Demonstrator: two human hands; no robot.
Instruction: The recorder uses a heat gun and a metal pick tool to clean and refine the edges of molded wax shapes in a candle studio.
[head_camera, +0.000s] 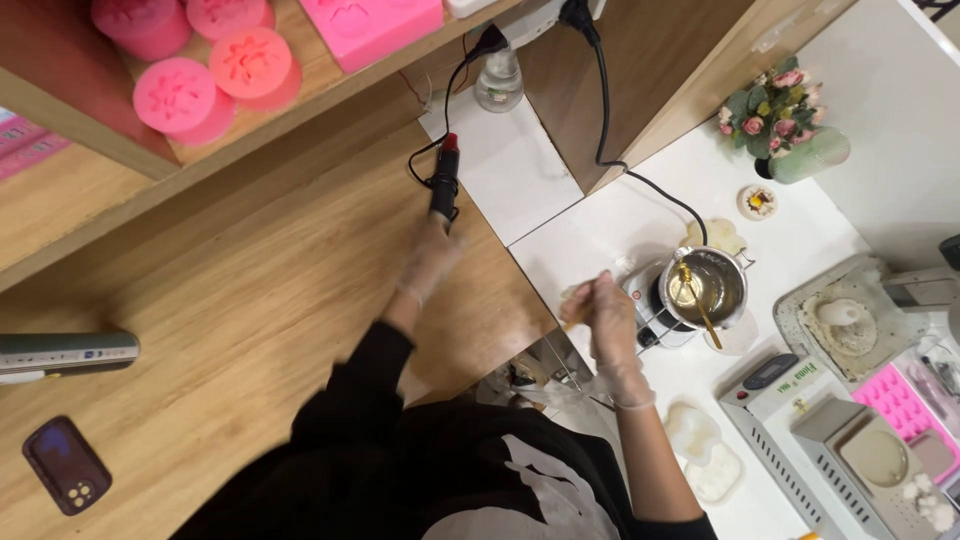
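My left hand (430, 255), in a thin clear glove and blurred, reaches across the wooden surface and grips the lower end of a black corded tool with a red tip (445, 175). My right hand (603, 318), also gloved, hovers just left of a small metal pot (712, 285) of yellowish liquid. Its fingers are curled on what looks like a thin stick (572, 323). The pot sits on a small hot plate (652, 318) with a gold-coloured stirrer (700, 305) leaning in it.
Round pink moulds (200, 70) fill the shelf at top left. A phone (65, 465) and a long grey device (65, 352) lie at left. At right are a scale (790, 385), a pink mould tray (905, 400), white wax shapes (705, 455) and a flower pot (785, 125).
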